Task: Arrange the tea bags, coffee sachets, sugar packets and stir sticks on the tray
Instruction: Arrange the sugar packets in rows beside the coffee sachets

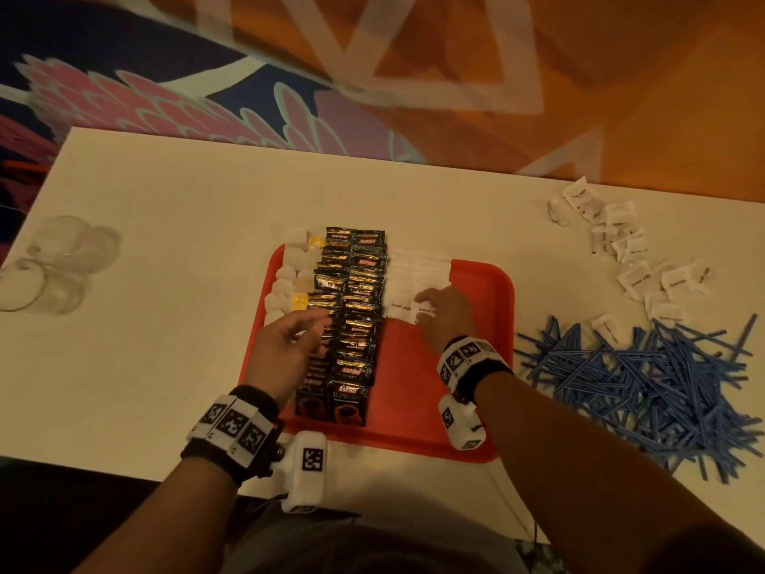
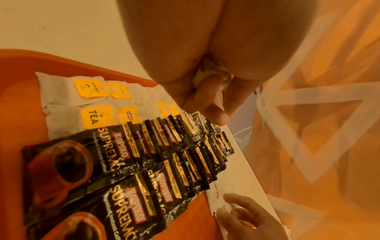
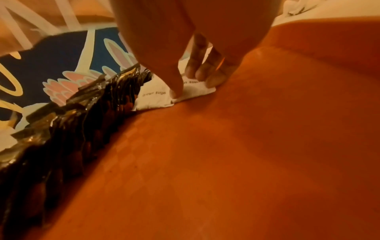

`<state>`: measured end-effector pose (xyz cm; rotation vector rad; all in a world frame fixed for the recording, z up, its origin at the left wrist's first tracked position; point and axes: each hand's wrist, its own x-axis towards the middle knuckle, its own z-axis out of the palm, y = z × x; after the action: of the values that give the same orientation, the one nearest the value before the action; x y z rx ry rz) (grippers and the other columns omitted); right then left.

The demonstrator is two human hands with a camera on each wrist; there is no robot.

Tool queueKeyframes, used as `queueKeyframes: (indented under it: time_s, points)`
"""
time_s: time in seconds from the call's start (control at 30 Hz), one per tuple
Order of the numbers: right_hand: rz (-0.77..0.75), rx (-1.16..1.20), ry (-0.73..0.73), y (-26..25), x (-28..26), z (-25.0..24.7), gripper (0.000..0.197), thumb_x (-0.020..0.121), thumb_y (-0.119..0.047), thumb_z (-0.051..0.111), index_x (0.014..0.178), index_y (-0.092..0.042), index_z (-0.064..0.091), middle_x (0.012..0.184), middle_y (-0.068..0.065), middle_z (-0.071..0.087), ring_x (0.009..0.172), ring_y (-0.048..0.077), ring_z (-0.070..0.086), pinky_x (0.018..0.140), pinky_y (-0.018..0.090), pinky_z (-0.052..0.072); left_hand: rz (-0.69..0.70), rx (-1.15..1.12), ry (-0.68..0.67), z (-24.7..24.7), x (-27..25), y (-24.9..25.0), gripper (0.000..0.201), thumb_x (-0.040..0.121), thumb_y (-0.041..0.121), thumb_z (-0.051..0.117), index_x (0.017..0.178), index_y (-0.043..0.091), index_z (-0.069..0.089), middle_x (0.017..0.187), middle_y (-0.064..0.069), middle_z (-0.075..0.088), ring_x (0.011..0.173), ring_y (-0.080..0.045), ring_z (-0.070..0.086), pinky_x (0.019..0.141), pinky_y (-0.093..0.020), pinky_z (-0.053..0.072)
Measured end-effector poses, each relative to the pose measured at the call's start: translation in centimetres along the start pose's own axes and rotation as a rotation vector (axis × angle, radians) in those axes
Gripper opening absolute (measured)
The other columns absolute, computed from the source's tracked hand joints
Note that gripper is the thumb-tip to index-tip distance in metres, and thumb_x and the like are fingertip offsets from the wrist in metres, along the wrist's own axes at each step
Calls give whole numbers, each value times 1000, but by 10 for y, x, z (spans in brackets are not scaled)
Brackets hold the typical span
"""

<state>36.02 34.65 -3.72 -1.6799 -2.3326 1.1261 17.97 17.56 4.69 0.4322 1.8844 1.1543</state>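
Observation:
A red tray holds a column of tea bags at its left, two overlapping columns of black coffee sachets in the middle and a row of white sugar packets beside them. My right hand pinches the nearest sugar packet against the tray floor, thumb on its near edge. My left hand hovers over the coffee sachets with curled fingers, and crumpled white packets show in its grip. Blue stir sticks lie heaped on the table to the right.
More loose sugar packets are scattered on the white table at the back right. Clear glasses stand near the table's left edge. The tray's right half is bare red floor.

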Motion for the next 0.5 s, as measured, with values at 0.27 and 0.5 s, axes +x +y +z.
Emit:
queueKeyframes:
  time_s: [0.27,0.5]
  points:
    - [22,96,74,-7,-25,-17,29,85,-24,71,114,-29,66,108,-3,53,107,16,50,93,26,40,-154,-273,-13,5,-1,9,20,103,20,52,110,17,70,101,-5,73,72,-13,64,69,-32,52]
    - [-63,333,-16,-53,-76,-54,6,86,-29,72,90,-28,67,86,-10,66,79,0,57,66,13,42,-137,-411,-131,38,-14,35,58,104,53,25,115,10,62,103,-12,75,75,-20,71,34,-17,29]
